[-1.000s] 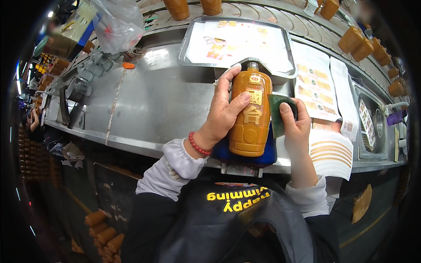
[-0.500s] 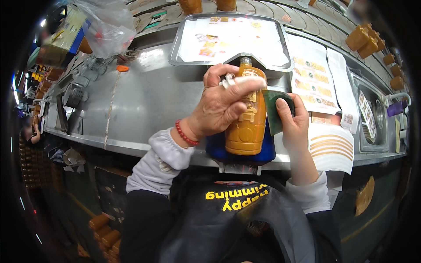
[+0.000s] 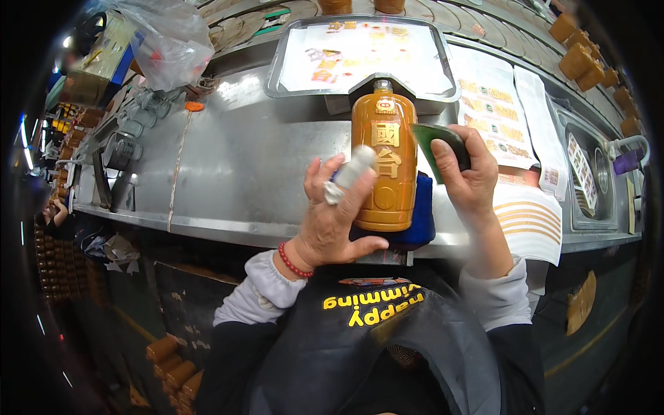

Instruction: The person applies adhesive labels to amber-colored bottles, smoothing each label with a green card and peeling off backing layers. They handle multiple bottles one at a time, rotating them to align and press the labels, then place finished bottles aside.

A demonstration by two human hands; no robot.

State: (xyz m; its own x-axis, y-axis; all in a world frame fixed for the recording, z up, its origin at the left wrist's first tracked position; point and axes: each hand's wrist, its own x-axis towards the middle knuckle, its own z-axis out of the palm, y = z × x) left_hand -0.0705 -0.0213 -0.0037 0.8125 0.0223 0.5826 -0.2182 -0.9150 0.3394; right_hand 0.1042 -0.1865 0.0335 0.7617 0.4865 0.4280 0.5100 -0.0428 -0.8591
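Observation:
An amber-brown bottle (image 3: 387, 204) with raised gold characters lies on its back on a blue pad (image 3: 424, 211), its clear neck pointing away from me at a dark notched rest (image 3: 360, 88). My left hand (image 3: 325, 225) is open at the bottle's left side, fingers spread and thumb apart. White wrapping (image 3: 356, 169) covers a finger, slightly blurred; contact with the glass is hard to tell. My right hand (image 3: 474, 173) grips a thin dark-green scraper (image 3: 434, 142) just right of the bottle, with its edge tilted toward it.
Beyond the bottle stands a metal tray (image 3: 273, 72) with gold and red decals on white paper. Decal sheets (image 3: 487, 124) and a striped white sheet (image 3: 529, 220) lie right, before a sink (image 3: 588, 173). Small glasses (image 3: 142, 114) and a plastic bag (image 3: 169, 41) are left.
My left hand has drawn back from over the bottle toward its lower left, uncovering the characters. My right hand has lifted the scraper slightly away to the right.

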